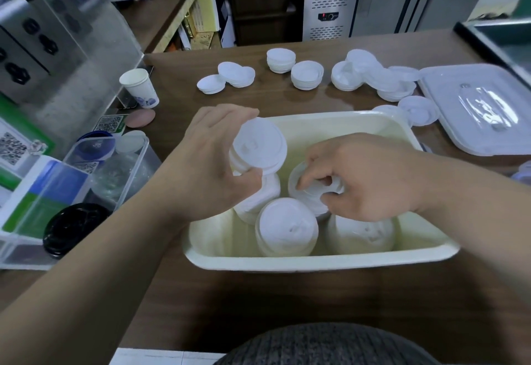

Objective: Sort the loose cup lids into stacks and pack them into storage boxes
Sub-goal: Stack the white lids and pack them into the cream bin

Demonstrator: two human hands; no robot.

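Holding a short stack of white cup lids (258, 149) just above the cream storage box (316, 261), the left hand (207, 160) has its grip curled round the stack, thumb at the near edge and fingers over the far edge. The right hand (367, 175) reaches down into the box, its grip half closed, with fingertips pinching the rim of a second stack (304, 189) that stands tilted inside. More stacks fill the near half of the box, one front stack (287, 226) leaning toward the near wall; the far half shows bare floor. The box sits on the brown bench (258, 307). Beyond it lie sorted piles (307, 74) and a looser heap of lids (388, 83). A clear box cover (482, 111) rests at the right, and a paper cup (139, 87) stands at the left.
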